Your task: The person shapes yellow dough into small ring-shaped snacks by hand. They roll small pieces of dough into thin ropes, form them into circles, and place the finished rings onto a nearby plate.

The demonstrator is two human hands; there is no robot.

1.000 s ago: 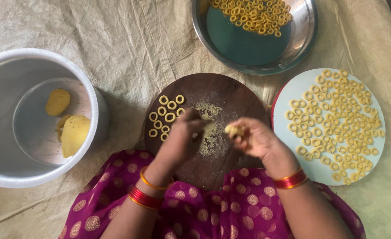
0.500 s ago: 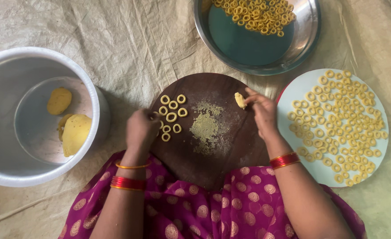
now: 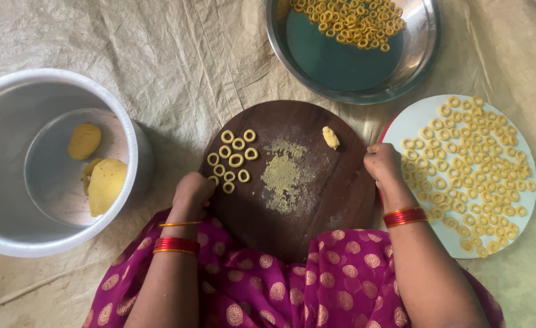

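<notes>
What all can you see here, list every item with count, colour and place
wooden board: one, dark brown, round, centre
dough rings on board: about eleven, yellow, board's left side
dough piece: one, yellow, board's upper right
crumbs: patch, pale yellow, board's middle
white plate: one, right, covered with dough rings
steel dish: one, top, rings heaped at far edge
steel pot: one, left, holds dough lumps, yellow
cloth: beige, underneath
bangles: red and gold, both wrists
left hand: board's left edge, beside rings
right hand: board's right edge

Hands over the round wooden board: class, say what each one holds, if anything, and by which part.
Nothing visibly held. The left hand rests curled at the wooden board's left edge beside the dough rings; the right hand rests at its right edge. The dough lump lies untouched.
</notes>
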